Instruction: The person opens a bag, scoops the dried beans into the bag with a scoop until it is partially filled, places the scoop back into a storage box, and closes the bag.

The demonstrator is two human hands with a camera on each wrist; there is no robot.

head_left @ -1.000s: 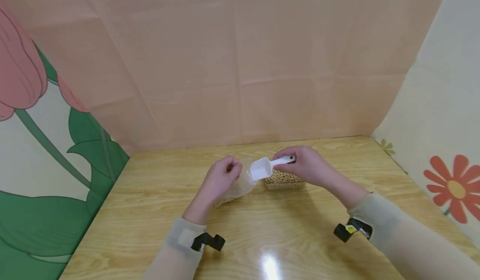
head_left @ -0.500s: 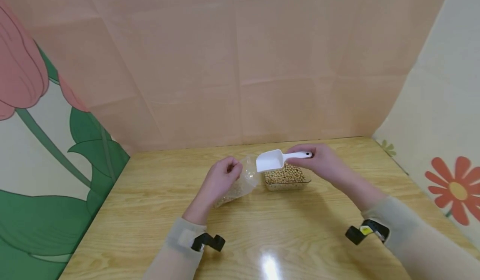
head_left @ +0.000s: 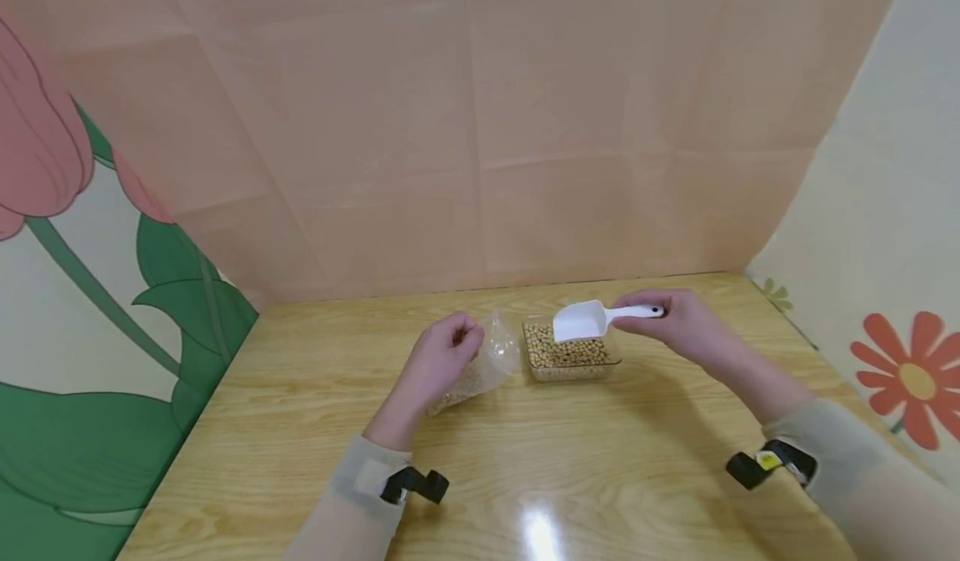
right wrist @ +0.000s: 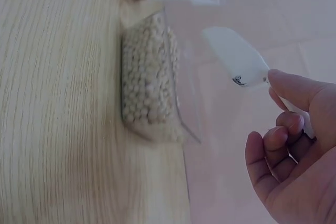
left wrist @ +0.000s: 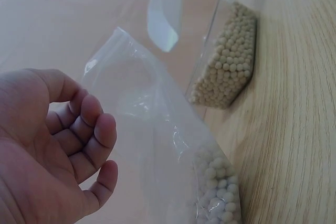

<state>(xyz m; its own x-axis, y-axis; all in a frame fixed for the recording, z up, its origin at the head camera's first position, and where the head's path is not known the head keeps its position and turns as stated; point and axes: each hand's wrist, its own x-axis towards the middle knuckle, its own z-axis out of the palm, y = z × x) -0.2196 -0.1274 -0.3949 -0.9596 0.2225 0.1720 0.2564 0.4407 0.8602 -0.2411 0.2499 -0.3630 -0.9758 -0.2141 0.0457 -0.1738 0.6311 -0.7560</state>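
Note:
My left hand (head_left: 441, 359) pinches the edge of a clear plastic bag (head_left: 497, 359) that stands tilted on the table. Round pale beans (left wrist: 219, 187) lie in the bag's lower part, as the left wrist view shows. My right hand (head_left: 675, 323) holds a white scoop (head_left: 579, 322) by its handle, thumb and fingers pinching it. The scoop hangs above a clear rectangular container (head_left: 573, 373), and no beans show in it. Soybean-like beans (head_left: 542, 346) fill much of that container, which stands just right of the bag.
A light wood-grain table (head_left: 315, 428) carries everything. Behind it hangs a pinkish sheet (head_left: 480, 127). Painted flower walls stand at the left and right sides. A black wrist camera (head_left: 415, 484) sits on my left sleeve, another on the right one.
The right hand has moved right with the scoop, from the bag's mouth to above the container, and the scoop has levelled out. My left hand has stayed put on the bag.

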